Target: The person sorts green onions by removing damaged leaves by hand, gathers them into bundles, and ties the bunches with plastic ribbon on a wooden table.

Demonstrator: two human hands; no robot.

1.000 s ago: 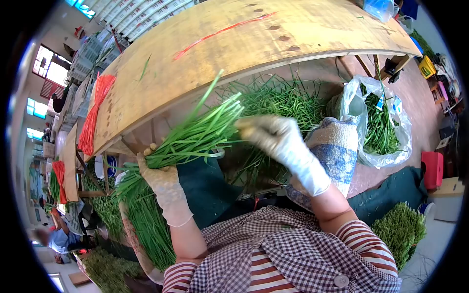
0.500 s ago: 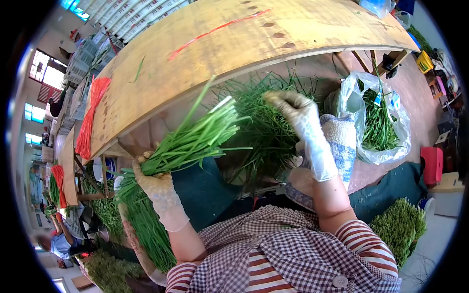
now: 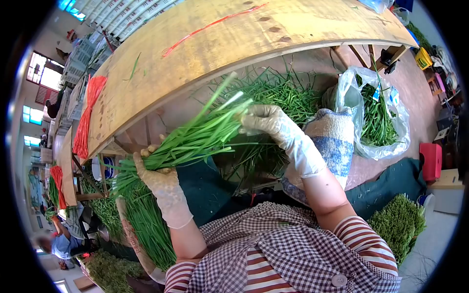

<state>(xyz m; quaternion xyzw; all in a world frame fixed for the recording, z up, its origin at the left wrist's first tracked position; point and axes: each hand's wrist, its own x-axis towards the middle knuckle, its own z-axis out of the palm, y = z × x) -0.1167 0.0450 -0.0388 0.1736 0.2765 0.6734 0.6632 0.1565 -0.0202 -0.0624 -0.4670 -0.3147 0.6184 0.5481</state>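
A loose bunch of long green chives [image 3: 195, 134] slants up over my lap, its pale ends toward the upper right. My left hand [image 3: 159, 180], in a thin pale glove, is closed around the lower part of it. At the pale ends, the gloved fingers of my right hand [image 3: 268, 122] are pinched together on some of the stalks; the fingertips are partly hidden. Below my left hand, more chives [image 3: 146, 224] lie in a long sack-like holder. Behind my right hand, a heap of loose green leaves [image 3: 283, 93] lies on the floor.
A wooden table [image 3: 195, 63] spans the front, with red ties [image 3: 90, 115] hanging at its left edge. To the right stand a plastic bag of greens [image 3: 376, 117] and a red box [image 3: 431, 161]. Cut greens [image 3: 398, 227] are stacked at lower right. Another person [image 3: 63, 241] sits far left.
My right hand has moved down and left from above the heap to the pale ends of the bunch. My left hand keeps its hold, and the bunch has tilted up slightly.
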